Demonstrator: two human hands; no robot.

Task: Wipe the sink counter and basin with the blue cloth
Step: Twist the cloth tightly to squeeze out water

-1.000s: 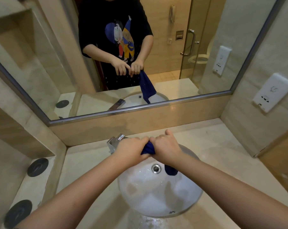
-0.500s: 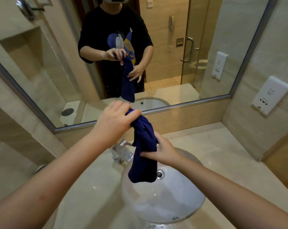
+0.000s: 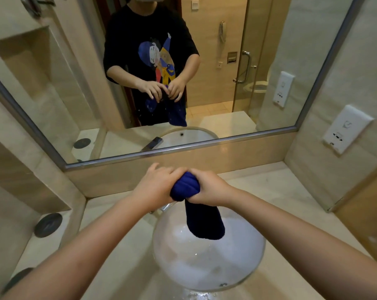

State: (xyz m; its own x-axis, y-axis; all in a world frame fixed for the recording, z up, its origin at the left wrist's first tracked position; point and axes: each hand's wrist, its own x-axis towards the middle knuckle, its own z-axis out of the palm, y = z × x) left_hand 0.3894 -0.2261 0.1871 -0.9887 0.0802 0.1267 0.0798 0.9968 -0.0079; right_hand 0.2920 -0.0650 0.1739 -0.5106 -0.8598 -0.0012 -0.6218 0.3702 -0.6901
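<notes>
Sink basin [image 3: 205, 267] below; left grip [image 3: 157, 187], right grip [image 3: 209, 189] clench bunched blue cloth [image 3: 184, 188] between them, tail hanging down.

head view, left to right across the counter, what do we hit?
dark round discs → left hand → blue cloth → right hand → white wall plate

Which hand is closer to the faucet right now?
Left. The left hand is just over the faucet, partly hiding it; the right hand is further right, above the basin. Both hold the blue cloth.
</notes>
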